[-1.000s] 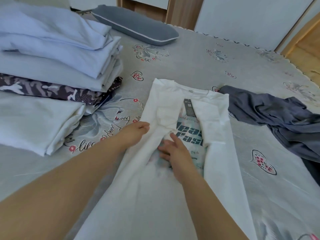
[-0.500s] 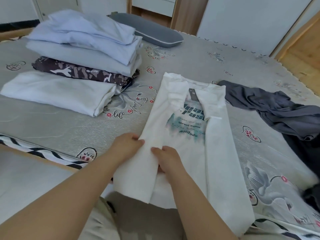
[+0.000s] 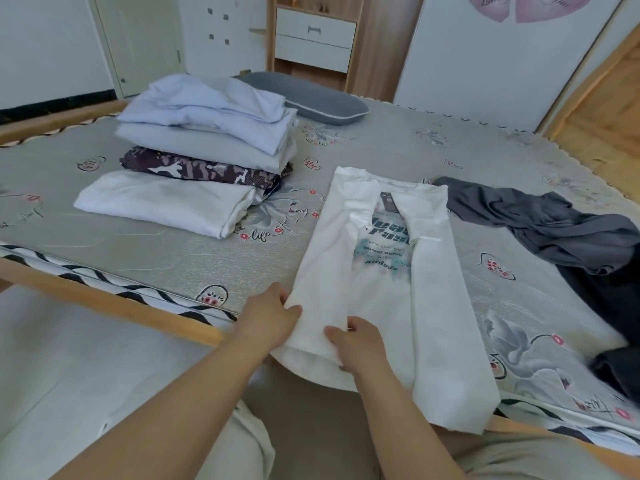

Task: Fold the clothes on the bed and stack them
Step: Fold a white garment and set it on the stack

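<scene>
Both our hands are at the near hem of the white T-shirt [image 3: 384, 306], which lies lengthwise on the bed [image 3: 433, 154] with its collar away from us and its hem hanging just over the near edge. Our left hand [image 3: 268, 318] pinches the bottom corner of the folded-in left side panel, thumb on top of the cloth. Our right hand [image 3: 358, 342] grips the same panel's inner edge just beside it, fingers curled over the fabric.

Both sides of the shirt are already turned in, leaving a narrow strip of the printed front showing down the middle. We judge the step in hand to be squaring this left panel before the lengthwise fold. To do it well, we should draw the hem taut between the two hands, line the panel's bottom edge up with the hem beneath it, and smooth the creases near the sleeve, which looks bunched. When we lift the hem toward the collar, both corners should travel together so the strip does not skew.

To our left the stack of folded clothes [image 3: 204, 157] sits well apart from the shirt, where this piece should go. To the right a gray garment [image 3: 540, 223] lies crumpled and unfolded, touching or nearly touching the shirt's shoulder.
</scene>
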